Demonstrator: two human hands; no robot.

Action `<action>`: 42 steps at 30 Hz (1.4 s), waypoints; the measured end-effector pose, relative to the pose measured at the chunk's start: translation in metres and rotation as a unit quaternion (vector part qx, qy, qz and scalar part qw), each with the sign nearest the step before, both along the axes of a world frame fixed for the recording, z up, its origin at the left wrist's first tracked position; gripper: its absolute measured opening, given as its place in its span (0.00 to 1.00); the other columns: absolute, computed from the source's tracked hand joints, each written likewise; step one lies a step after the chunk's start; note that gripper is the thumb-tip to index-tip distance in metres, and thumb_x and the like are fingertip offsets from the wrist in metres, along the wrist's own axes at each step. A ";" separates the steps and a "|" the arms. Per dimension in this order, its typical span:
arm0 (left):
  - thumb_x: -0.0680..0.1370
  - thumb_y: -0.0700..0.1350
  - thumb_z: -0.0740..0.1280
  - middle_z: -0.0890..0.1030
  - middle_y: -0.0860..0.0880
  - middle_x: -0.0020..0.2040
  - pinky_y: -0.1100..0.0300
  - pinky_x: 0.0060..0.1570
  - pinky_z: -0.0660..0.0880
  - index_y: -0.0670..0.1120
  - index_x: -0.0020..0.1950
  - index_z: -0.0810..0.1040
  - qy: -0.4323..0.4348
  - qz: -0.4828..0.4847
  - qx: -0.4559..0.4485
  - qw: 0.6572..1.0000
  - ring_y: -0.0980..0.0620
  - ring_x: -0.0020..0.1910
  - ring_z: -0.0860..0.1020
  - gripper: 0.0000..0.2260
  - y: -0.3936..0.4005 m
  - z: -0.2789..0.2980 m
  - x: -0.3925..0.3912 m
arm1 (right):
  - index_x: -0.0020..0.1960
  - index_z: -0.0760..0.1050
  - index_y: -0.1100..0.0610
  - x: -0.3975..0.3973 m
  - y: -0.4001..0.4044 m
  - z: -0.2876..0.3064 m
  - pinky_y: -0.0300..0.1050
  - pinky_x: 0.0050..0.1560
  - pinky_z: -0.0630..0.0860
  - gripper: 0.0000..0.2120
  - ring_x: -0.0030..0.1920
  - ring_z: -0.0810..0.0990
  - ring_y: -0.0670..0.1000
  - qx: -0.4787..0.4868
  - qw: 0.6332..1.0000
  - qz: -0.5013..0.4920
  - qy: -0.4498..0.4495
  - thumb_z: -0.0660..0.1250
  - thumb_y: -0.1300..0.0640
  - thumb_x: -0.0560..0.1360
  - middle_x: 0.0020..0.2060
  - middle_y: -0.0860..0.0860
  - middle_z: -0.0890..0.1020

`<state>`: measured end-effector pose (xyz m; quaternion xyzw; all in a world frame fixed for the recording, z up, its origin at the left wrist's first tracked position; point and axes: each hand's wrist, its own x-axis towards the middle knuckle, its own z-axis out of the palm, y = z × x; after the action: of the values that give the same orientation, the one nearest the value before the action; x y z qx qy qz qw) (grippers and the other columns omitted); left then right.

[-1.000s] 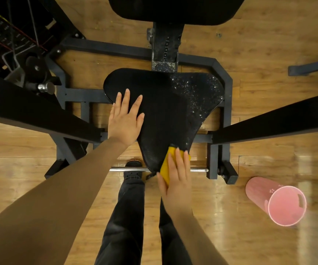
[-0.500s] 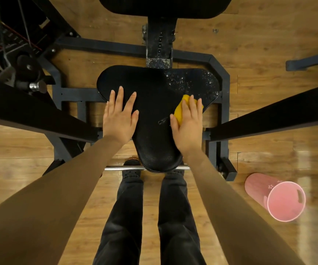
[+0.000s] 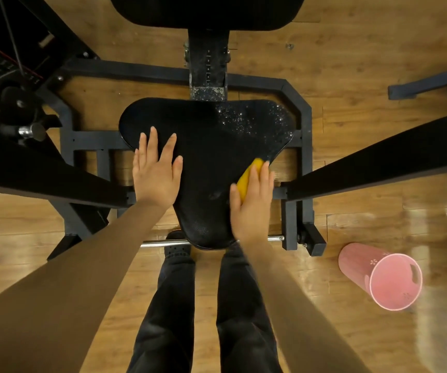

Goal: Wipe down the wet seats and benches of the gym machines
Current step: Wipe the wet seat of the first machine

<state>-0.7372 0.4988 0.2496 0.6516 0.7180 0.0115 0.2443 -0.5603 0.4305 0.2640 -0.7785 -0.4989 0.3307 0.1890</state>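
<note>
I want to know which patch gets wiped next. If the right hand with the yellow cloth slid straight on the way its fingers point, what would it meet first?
The right hand points up and slightly right, so the yellow cloth would probably first reach the droplets on the seat.

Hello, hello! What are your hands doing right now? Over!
Left hand flat on seat. Right hand presses yellow cloth at seat's right edge. Droplets remain. Nothing blocking.
</note>
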 end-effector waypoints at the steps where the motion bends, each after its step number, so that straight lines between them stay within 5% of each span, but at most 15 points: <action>1: 0.84 0.53 0.52 0.48 0.46 0.80 0.49 0.75 0.44 0.52 0.78 0.57 0.001 0.002 0.002 1.000 0.46 0.78 0.43 0.22 0.000 0.000 0.001 | 0.78 0.52 0.58 0.014 0.023 -0.006 0.49 0.76 0.45 0.30 0.78 0.42 0.55 0.000 1.000 -0.009 -0.003 0.58 0.48 0.81 0.78 0.53 0.48; 7: 0.83 0.53 0.52 0.47 0.46 0.80 0.49 0.75 0.42 0.51 0.78 0.57 0.005 0.018 0.005 1.000 0.46 0.78 0.42 0.23 0.001 -0.001 0.009 | 0.78 0.51 0.58 0.053 0.088 -0.019 0.49 0.75 0.42 0.30 0.77 0.40 0.57 -0.021 0.998 -0.051 -0.028 0.57 0.48 0.82 0.78 0.55 0.46; 11: 0.83 0.51 0.54 0.49 0.45 0.80 0.49 0.75 0.42 0.50 0.77 0.59 0.006 -0.009 0.034 0.999 0.46 0.78 0.44 0.22 0.010 0.000 0.014 | 0.78 0.49 0.56 0.016 0.034 -0.008 0.50 0.77 0.46 0.31 0.78 0.42 0.51 -0.003 0.994 -0.098 0.045 0.58 0.49 0.81 0.78 0.51 0.45; 16: 0.83 0.53 0.52 0.47 0.44 0.80 0.48 0.75 0.42 0.52 0.78 0.56 0.021 0.025 0.010 0.999 0.45 0.78 0.43 0.23 0.031 -0.008 0.024 | 0.78 0.47 0.50 -0.022 -0.034 0.009 0.41 0.75 0.44 0.32 0.77 0.41 0.45 -0.009 0.994 -0.082 0.076 0.54 0.42 0.79 0.76 0.41 0.42; 26: 0.83 0.54 0.50 0.49 0.43 0.80 0.47 0.75 0.45 0.52 0.79 0.54 0.077 0.021 0.029 0.996 0.44 0.78 0.45 0.24 0.028 -0.021 0.027 | 0.78 0.49 0.59 0.058 0.097 -0.032 0.51 0.77 0.47 0.32 0.78 0.44 0.55 -0.002 0.988 -0.146 0.053 0.58 0.49 0.81 0.78 0.56 0.47; 31: 0.83 0.54 0.50 0.50 0.43 0.79 0.46 0.75 0.45 0.52 0.78 0.55 0.074 0.025 0.036 0.996 0.44 0.78 0.46 0.24 0.027 -0.022 0.028 | 0.78 0.50 0.59 0.075 0.102 -0.031 0.53 0.77 0.47 0.32 0.78 0.44 0.55 -0.007 0.997 -0.072 -0.013 0.58 0.47 0.81 0.78 0.55 0.49; 37: 0.83 0.54 0.51 0.51 0.43 0.79 0.46 0.75 0.46 0.51 0.78 0.56 0.067 0.027 0.042 0.996 0.43 0.78 0.47 0.23 0.027 -0.021 0.028 | 0.78 0.49 0.55 0.012 0.018 -0.005 0.49 0.76 0.44 0.33 0.77 0.37 0.48 0.021 0.999 0.043 -0.022 0.50 0.39 0.80 0.78 0.48 0.47; 42: 0.83 0.54 0.51 0.50 0.43 0.79 0.47 0.76 0.45 0.52 0.78 0.56 0.071 0.028 0.038 0.996 0.44 0.78 0.46 0.23 0.027 -0.020 0.028 | 0.77 0.53 0.61 0.026 0.045 -0.020 0.50 0.77 0.47 0.32 0.78 0.43 0.55 0.015 0.994 0.047 -0.093 0.48 0.43 0.80 0.78 0.54 0.52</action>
<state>-0.7092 0.5254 0.2291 0.6393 0.7505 -0.0008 0.1677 -0.5340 0.4760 0.2442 -0.7789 -0.5550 0.2577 0.1376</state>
